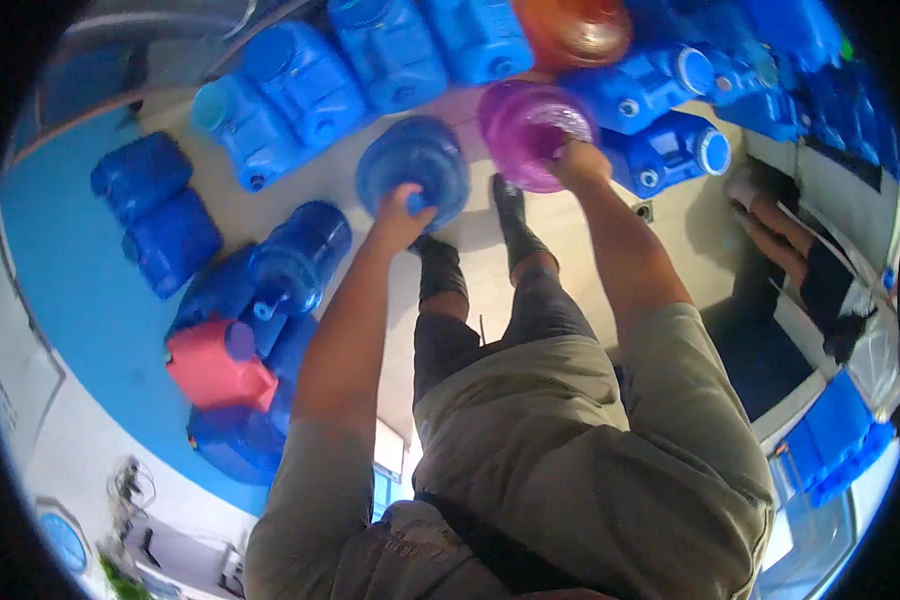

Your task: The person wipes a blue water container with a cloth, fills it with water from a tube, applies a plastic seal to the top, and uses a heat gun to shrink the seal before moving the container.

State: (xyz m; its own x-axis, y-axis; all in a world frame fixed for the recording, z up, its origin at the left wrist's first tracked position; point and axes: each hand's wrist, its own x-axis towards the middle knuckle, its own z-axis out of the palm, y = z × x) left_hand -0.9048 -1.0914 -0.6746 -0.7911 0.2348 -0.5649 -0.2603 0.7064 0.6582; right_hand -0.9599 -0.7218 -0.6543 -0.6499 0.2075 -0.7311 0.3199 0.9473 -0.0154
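My left hand (403, 217) is closed around the neck of a round blue water-cooler bottle (412, 146), seen from above. A similar round bottle in translucent purple (511, 146) is in the grip of my right hand (581, 163), which hides its neck. Both bottles are in front of my boots, side by side with a small gap; whether they touch the floor I cannot tell. Right beside the purple bottle lie blue jugs (649, 154) with white caps. Further left of my left hand, another round blue bottle (300, 251) rests among other containers.
Blue rectangular jugs (307, 90) line the far side, near an orange round bottle (577, 30). A red jerrycan (217, 364) and two blue containers (172, 244) stand by the blue wall (67, 262). Another person's legs (780, 232) show at right. A drain (643, 212) marks the floor.
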